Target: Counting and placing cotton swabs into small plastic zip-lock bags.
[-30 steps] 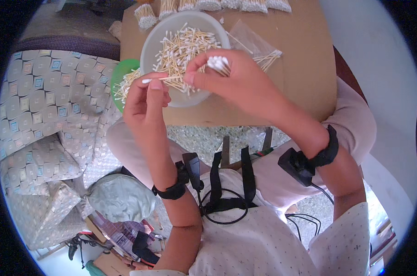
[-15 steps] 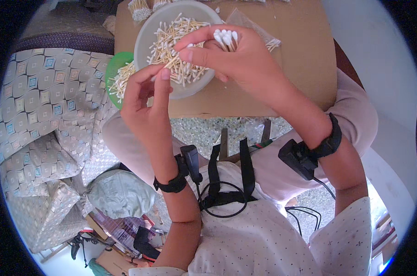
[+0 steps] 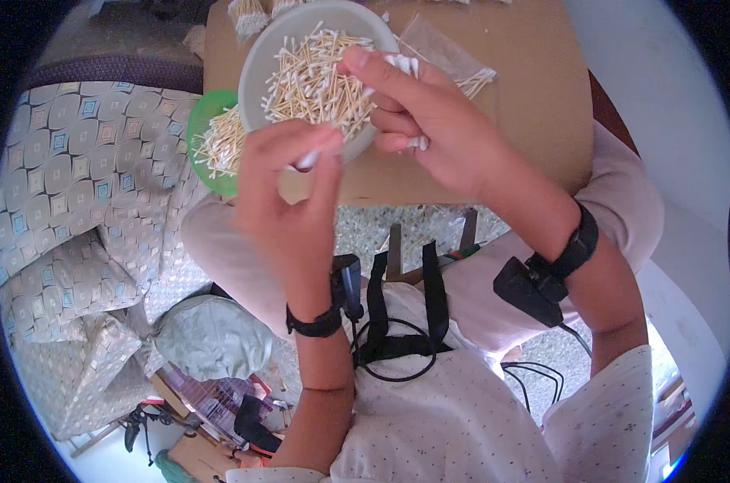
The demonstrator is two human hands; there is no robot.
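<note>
Gripping a bunch of swabs (image 3: 404,64), the right hand (image 3: 437,113) is curling its fingers closely round the sticks, with white tips poking out past the thumb and more peeping by the lower fingers. Left of that grip and nearer the body, the left hand (image 3: 288,173) is pinching narrowly, thumb to fingertips. A white tip (image 3: 306,160) is showing beneath the pinch, but blur is hiding how many sticks it is holding.

Just beyond both grips, the bowl (image 3: 251,80) is holding a heap (image 3: 313,84) of swabs lying every which way. Left of it, near the left hand, the green dish (image 3: 214,102) is carrying more and jutting past the edge of the board (image 3: 534,121). Beyond the right hand, a clear bag (image 3: 439,44) is lying flat, with loose swabs (image 3: 478,80) fanning out beside it. Farthest out, behind the bowl, bundles (image 3: 249,22) are lying.

Sticks could be slipping from the right fist if its lower fingers were loosening, since their tips are sitting unevenly. A leftward swing of the left hand could be knocking the overhanging dish and spilling its swabs.
</note>
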